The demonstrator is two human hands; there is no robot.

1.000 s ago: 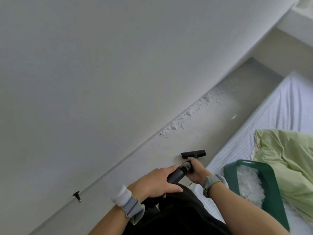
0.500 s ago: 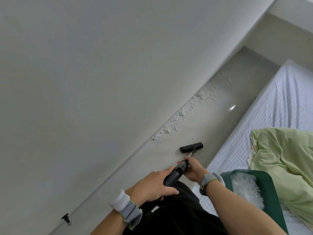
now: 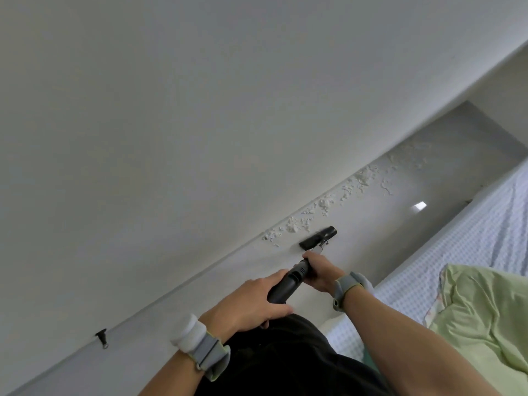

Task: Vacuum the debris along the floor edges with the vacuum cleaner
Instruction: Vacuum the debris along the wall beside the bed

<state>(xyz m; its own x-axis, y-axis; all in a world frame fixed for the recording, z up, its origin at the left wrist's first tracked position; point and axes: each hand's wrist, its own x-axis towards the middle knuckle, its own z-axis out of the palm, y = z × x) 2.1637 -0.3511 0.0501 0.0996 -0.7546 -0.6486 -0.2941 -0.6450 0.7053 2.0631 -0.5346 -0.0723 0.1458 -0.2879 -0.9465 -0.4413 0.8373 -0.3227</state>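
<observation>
White crumbly debris lies in a line along the base of the white wall, on the grey floor. The black vacuum cleaner wand slopes down from my lap to its flat black nozzle, which sits on the floor just beside the nearest end of the debris. My left hand grips the thick rear part of the wand. My right hand grips the wand further forward, close behind the nozzle.
A bed with a white checked sheet runs along the right, leaving a narrow floor strip beside the wall. A pale green blanket lies on it. A black doorstop sticks out at the wall's base on the left. Dark clothing fills the bottom.
The nozzle has moved forward along the floor toward the debris line. My view has shifted, and the green dustpan of white debris on the bed has dropped out of sight.
</observation>
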